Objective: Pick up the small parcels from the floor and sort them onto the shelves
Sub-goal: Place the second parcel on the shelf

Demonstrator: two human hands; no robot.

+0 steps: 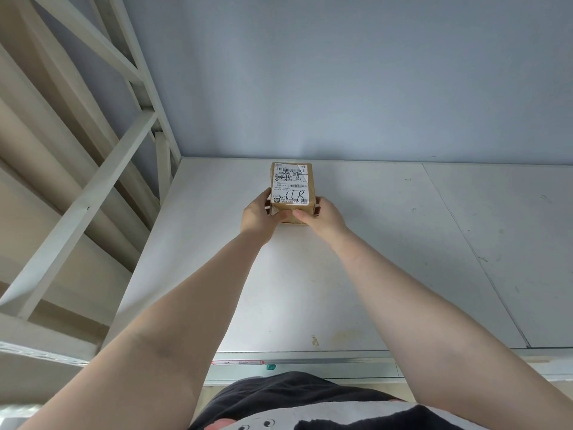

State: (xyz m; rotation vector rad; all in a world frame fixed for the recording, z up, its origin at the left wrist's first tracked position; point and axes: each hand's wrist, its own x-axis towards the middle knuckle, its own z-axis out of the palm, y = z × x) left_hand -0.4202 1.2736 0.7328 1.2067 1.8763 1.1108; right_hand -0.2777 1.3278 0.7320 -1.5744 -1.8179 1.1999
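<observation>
A small brown cardboard parcel (291,184) with a white shipping label and handwritten marks lies on the white shelf board (356,259), near the back wall. My left hand (259,215) grips its near left corner, thumb on the front edge. My right hand (322,217) grips the near right corner the same way. Both arms reach forward over the shelf.
The white metal shelf frame (102,187) with diagonal braces rises on the left. A pale blue wall (341,72) closes the back. A seam (471,243) divides the shelf board on the right. The shelf's front rail (310,361) carries a small label.
</observation>
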